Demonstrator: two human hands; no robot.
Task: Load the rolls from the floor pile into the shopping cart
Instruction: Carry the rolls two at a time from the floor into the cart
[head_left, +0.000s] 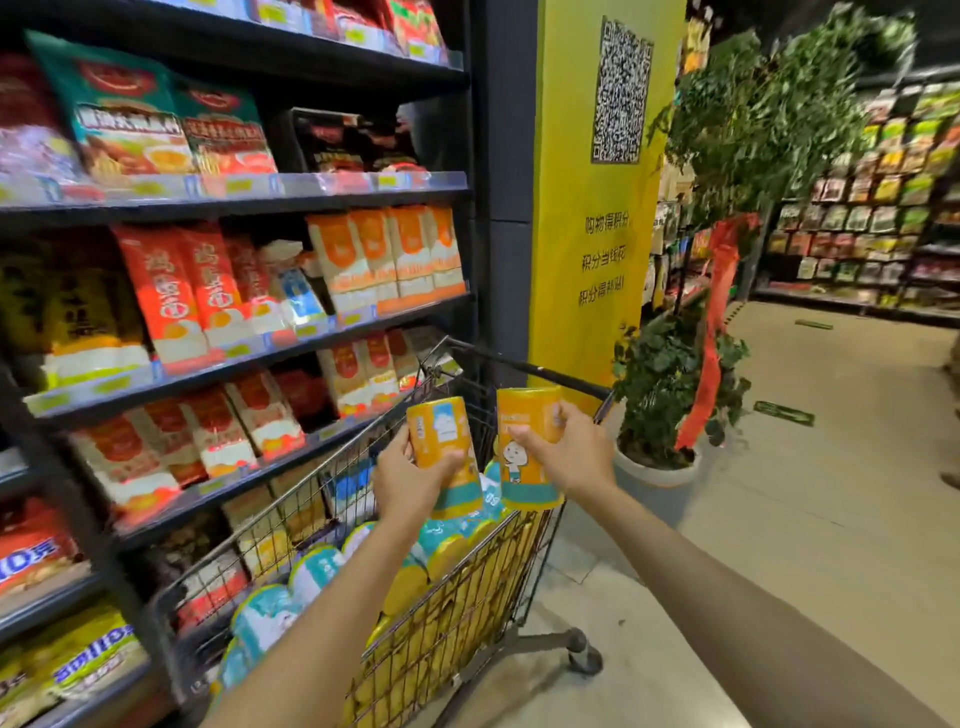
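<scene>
The left roll (441, 431) and right roll (522, 415), glossy orange cylinders with teal bases, are standing roughly upright above the wire cart (483, 597). The left hand (410, 478) is curling round one and the right hand (571, 452) is gripping the other, fingers covering part of each print. Other rolls (317, 566) are filling the cart, blurred, and the forearms are hiding its near end.

The left hand (410, 480) is covering the lower front of the left roll (441, 423), and the right hand (566, 457) is covering one side of the right roll (524, 410). The left forearm (332, 623) is hiding part of the load in the shopping cart (467, 613), while print on the shelf packets (171, 296) is blurring unreadably.
</scene>
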